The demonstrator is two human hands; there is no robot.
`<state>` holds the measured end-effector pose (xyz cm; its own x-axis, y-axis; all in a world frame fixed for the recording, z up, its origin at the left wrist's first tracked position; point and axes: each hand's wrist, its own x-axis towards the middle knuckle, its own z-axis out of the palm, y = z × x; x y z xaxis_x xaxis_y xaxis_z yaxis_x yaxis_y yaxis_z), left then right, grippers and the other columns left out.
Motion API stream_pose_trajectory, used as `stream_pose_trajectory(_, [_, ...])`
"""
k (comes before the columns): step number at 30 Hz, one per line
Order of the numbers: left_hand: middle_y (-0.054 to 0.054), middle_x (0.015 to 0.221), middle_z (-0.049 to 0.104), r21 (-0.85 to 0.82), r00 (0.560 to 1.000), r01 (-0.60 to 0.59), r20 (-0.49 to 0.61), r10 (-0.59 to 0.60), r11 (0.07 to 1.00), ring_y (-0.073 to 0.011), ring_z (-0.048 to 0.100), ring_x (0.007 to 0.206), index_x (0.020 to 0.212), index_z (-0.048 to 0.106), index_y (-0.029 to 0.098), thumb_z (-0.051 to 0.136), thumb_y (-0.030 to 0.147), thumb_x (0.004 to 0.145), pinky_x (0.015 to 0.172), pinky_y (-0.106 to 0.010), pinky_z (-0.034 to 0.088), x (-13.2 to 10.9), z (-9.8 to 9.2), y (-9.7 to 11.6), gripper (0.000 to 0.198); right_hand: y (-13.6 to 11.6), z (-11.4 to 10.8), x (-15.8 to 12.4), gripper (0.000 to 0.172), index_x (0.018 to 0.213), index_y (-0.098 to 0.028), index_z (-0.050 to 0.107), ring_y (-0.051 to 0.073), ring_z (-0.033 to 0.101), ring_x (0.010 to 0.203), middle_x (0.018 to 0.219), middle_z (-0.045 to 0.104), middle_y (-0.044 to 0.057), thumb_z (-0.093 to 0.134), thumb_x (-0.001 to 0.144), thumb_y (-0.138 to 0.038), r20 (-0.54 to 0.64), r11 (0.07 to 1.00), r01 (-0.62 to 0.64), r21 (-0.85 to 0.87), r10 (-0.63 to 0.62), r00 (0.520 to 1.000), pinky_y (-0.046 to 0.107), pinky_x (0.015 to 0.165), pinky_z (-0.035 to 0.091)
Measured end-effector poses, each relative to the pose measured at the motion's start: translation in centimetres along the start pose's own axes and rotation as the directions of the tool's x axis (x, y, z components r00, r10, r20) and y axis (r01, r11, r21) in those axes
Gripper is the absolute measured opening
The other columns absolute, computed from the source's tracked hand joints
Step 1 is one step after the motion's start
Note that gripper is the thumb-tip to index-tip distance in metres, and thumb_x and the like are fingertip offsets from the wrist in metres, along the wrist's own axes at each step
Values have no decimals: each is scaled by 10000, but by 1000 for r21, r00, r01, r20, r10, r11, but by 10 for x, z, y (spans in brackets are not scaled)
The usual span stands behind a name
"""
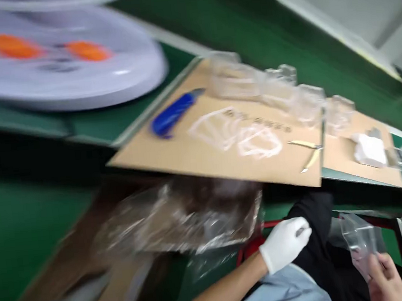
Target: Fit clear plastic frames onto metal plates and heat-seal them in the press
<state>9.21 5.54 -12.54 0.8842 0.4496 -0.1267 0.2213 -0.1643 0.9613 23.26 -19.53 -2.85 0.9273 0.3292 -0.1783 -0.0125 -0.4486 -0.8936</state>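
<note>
The right hand (385,278) pinches a clear plastic bag (359,244). The left hand (285,244) has a white glove on and looks curled, but it is blurry, so I cannot tell if it holds anything. Past the hands, a brown cardboard sheet (172,153) holds a blue box cutter (173,114) and clear plastic shells (269,88).

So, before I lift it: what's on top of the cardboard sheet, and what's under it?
A blue utility knife, clear plastic trays and yellow-handled snips lie on the cardboard sheet. Whatever is beneath it is covered from view.
</note>
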Motion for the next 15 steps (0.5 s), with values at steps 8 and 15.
stream_pose_trajectory(8, [-108,1710,435,60,911,-397,151,384,916,-419,540,1477,1577,481,381,819,165,640,1157,-563,563,9,-4,28,1019,-15,18,-32,237,1039,-263,707,267,799,1057,1206,792,74,842,869,-357,63,851,411,-326,-415,908,324,849,666])
stream_pose_trajectory(15, [-117,1355,685,149,749,-619,408,523,771,-333,735,1170,1385,607,324,858,245,713,1006,-442,661,59,50,108,721,-3,-12,-15,365,1034,-280,677,241,832,918,1088,828,40,844,882,-566,-59,728,586,-355,-643,763,287,755,683])
